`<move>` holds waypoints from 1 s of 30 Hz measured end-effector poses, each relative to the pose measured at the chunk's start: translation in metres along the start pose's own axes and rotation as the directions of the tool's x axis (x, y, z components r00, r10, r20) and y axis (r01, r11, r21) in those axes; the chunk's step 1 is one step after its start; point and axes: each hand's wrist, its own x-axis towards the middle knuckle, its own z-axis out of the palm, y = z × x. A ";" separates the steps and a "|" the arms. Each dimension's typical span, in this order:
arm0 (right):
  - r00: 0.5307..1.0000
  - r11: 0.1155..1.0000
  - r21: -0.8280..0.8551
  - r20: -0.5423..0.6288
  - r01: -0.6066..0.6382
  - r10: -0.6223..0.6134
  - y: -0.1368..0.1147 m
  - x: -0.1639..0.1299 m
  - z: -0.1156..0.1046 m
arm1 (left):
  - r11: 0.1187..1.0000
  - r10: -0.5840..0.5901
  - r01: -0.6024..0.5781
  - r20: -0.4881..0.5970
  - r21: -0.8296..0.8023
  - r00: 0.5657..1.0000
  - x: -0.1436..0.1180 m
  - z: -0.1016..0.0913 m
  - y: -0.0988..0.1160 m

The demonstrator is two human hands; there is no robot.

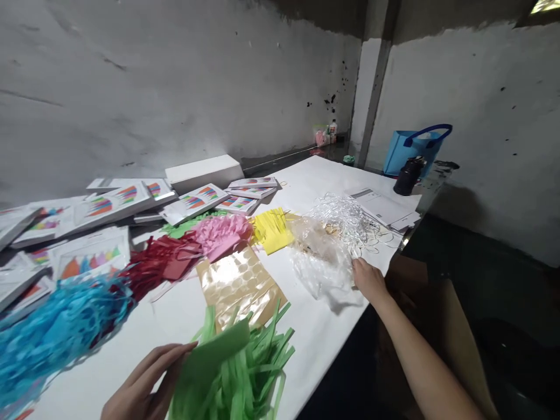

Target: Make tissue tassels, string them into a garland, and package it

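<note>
In the head view, my left hand (149, 382) pinches the folded edge of a green tissue-paper tassel (245, 367), whose cut strips fan out to the right. My right hand (368, 280) is at the table's right side with its fingers closed at the edge of a clear plastic bag (321, 262); the fingertips are partly hidden. Just behind the bag lies a tangle of silvery white strings (343, 213). A tan sheet with round clear stickers (240, 283) rests between the green tassel and a yellow fringed tassel (273, 230).
Pink (223, 233), dark red (166, 256) and blue fringed tissue (65, 332) line the left side. Flat printed boxes (118, 204) pile up behind them. Papers (380, 207), a black bottle (408, 175) and a blue bag (396, 149) are at the far right. An open carton (459, 332) stands below the table edge.
</note>
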 end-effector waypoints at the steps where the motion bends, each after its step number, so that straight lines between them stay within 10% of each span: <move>1: 1.000 1.000 -0.016 -0.011 -0.006 0.005 -0.001 0.001 0.002 | 1.000 0.005 -0.005 0.009 -0.024 1.000 0.002 -0.004 0.009; 11: 0.927 0.992 -0.010 -0.355 0.129 -0.124 -0.002 -0.010 -0.034 | 0.909 -0.380 0.344 -0.128 -0.236 0.916 -0.019 -0.038 0.038; 16: 0.636 0.858 0.021 -0.681 0.513 -0.363 -0.109 -0.092 -0.055 | 0.673 -0.665 0.517 -0.125 -0.529 0.737 -0.047 -0.035 0.049; 19: 0.456 0.359 0.282 -0.595 0.890 -0.662 -0.208 -0.143 -0.055 | 0.527 -0.748 0.518 -0.078 -0.673 0.660 -0.057 -0.024 0.063; 22: 0.428 0.264 0.355 -0.545 0.897 -0.721 -0.279 -0.167 -0.046 | 0.428 -0.770 0.494 -0.020 -0.757 0.638 -0.065 -0.015 0.074; 26: 0.446 0.277 0.381 -0.487 0.882 -0.751 -0.303 -0.166 -0.028 | 0.358 -0.740 0.441 0.038 -0.823 0.672 -0.082 -0.012 0.075; 30: 0.617 0.272 0.665 -0.359 0.696 -0.701 -0.291 -0.161 -0.014 | 0.403 -0.628 0.363 0.035 -0.840 0.778 -0.098 -0.009 0.070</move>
